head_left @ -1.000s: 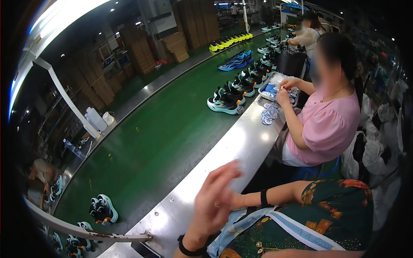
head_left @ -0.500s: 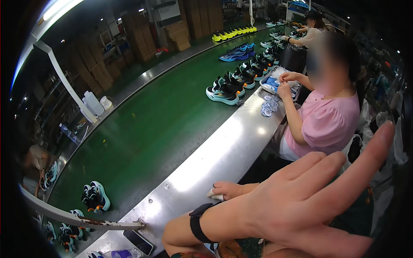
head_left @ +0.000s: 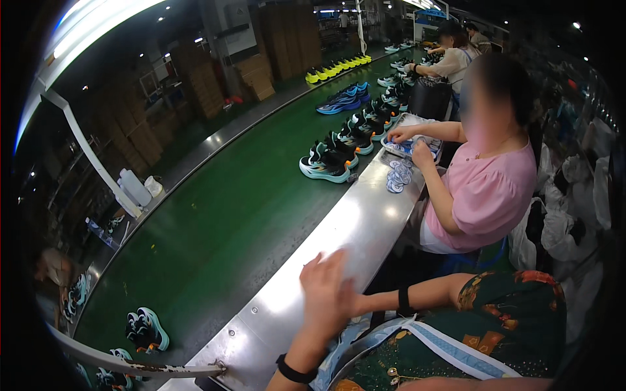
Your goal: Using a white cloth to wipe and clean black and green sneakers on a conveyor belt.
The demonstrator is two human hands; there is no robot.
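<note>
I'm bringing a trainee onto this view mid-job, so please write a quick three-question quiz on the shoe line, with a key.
1. Multiple choice: what colour is the row of shoes on the green belt, beyond the blue shoes?
a) red
b) bright yellow
c) brown

2. True or false: a pile of round discs lies on the metal ledge beside the belt.

3. Short answer: which of the camera wearer's own hands partly hides the other?

Key:
1. b
2. True
3. The left hand, in front of the right hand.
</note>
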